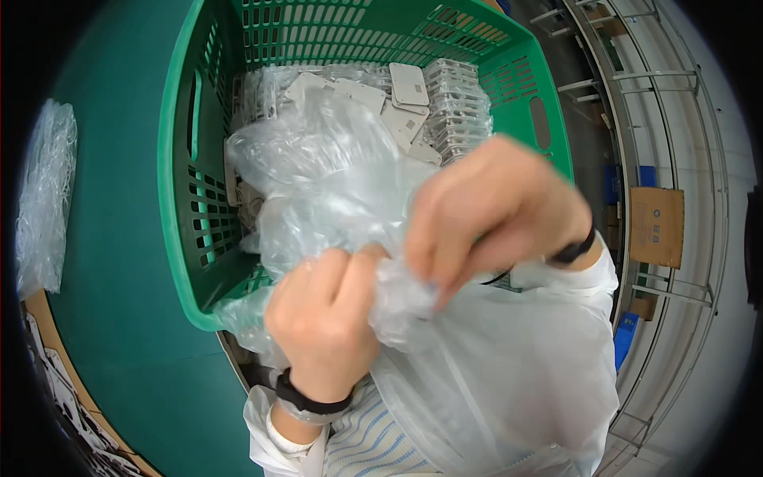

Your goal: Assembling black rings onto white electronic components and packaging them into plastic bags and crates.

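1. The left grip (pixel 322 314) is a closed fist bunched tight on a crumpled clear plastic bag (pixel 334 191); the right grip (pixel 485 211) pinches the same film just beside it, fingertips pointing down, so both hands are shut on plastic.
2. Held that way, knuckles nearly touching, the hands seem to be gathering or pulling at the bag's neck, judging by how the film puckers between them.
3. The bag hangs over the near edge of a green slotted basket (pixel 179 230), its bulk inside and its tail spilling out toward the person's chest.
4. Behind it in the basket lie flat white plates (pixel 409 83), some loose, some stacked upright against the far right wall.
5. The basket sits on a green table (pixel 111 262). Open room lies to the left, up to a heap of clear bags (pixel 44 199) near the table's left edge.
6. On the right the basket wall is close to the right wrist, with metal racking (pixel 675 159) beyond.
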`<state>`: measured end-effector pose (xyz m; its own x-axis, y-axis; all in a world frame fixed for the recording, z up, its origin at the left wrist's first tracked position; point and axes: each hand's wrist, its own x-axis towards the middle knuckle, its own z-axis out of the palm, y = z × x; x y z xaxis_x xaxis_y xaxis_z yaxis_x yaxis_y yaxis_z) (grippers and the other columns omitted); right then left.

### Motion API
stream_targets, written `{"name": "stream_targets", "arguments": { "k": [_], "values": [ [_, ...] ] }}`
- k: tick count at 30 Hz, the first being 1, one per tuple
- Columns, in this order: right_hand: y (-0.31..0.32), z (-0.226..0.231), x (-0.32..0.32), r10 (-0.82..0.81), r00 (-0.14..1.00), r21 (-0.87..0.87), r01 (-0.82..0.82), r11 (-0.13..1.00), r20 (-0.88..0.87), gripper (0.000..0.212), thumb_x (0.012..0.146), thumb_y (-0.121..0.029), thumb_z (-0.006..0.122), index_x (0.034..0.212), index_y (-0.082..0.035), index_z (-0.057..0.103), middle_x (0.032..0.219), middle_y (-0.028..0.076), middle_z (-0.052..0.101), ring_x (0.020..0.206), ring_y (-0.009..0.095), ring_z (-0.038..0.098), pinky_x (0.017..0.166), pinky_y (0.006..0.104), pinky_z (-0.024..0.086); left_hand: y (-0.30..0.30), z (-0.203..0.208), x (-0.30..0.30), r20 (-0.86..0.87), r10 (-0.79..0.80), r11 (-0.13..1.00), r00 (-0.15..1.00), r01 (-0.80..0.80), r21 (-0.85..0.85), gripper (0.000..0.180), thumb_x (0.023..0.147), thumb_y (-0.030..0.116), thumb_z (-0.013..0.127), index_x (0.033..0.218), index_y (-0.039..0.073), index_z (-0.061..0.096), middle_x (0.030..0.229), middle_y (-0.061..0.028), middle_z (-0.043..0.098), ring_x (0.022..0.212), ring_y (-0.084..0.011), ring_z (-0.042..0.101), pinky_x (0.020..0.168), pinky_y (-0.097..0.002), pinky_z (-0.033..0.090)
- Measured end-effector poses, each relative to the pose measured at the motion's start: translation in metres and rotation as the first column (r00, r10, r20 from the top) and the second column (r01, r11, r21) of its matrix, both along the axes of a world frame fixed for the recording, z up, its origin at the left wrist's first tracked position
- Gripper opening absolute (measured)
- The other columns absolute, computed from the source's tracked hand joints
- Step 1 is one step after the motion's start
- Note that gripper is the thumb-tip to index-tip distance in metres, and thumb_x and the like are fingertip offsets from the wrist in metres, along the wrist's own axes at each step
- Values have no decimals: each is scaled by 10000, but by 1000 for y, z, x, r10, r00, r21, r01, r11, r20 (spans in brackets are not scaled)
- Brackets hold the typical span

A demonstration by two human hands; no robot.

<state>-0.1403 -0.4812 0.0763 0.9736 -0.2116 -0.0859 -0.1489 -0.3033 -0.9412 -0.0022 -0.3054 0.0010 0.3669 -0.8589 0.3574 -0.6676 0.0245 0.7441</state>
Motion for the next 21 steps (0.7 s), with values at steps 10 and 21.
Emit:
{"name": "stream_targets", "arguments": {
  "k": [10,21],
  "values": [
    [-154,-223,-276,-561,-102,-570,186,800,-821,41,745,-29,618,729,-33,655,704,53,652,537,154,589,481,314,472,15,-27,22,122,230,972,966,-222,-77,205,637,73,682,737,-26,532,870,-154,558,654,-266,554,553,-320,430],
    [-77,-240,-203,-398,694,-687,-191,701,-599,168,702,-71,684,867,-96,669,1013,70,591,965,263,556,792,362,464,27,-32,43,72,354,935,933,-349,-64,283,745,79,641,963,-72,540,859,-134,557,753,-251,528,709,-319,433]
  ]
}}
